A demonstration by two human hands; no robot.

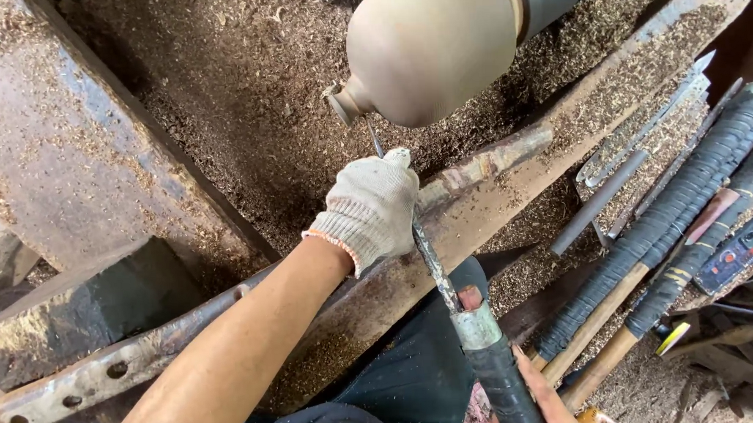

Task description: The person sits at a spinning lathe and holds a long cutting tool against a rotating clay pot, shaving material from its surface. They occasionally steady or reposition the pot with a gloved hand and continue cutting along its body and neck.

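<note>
1. Sawdust (245, 116) covers nearly the whole scene, a thick brown layer of wood shavings lying over the lathe bed and piled in the trough below the work.

2. A heavy rusted steel frame (44, 158) runs diagonally along the left side, dusted with shavings.

3. A rounded, pale wooden workpiece (428, 44), shaped like a vase with a narrow neck at its left end, sits mounted at the top centre. Its surface looks smooth and blurred, which suggests it may be spinning.

4. A long rusty tool rest bar (476, 169) crosses below the workpiece from lower left to upper right, placed close under it so a tool can bear on it.

5. The left hand (372, 207), in a knitted off-white work glove, lies on the bar with its fingers curled down over the tool shaft, pinning it to the rest for steadiness.

6. A turning chisel (434, 264), a slim steel shaft with a metal collar and black-wrapped handle, slants up from the bottom; its tip meets the workpiece near the neck.

7. The right hand (546, 403) is bare and mostly out of frame at the bottom edge, beside the handle; whether its fingers are clenched on it cannot be told.

8. Spare tools with black-wrapped handles (681, 207) lie side by side on the right, within reach.
</note>
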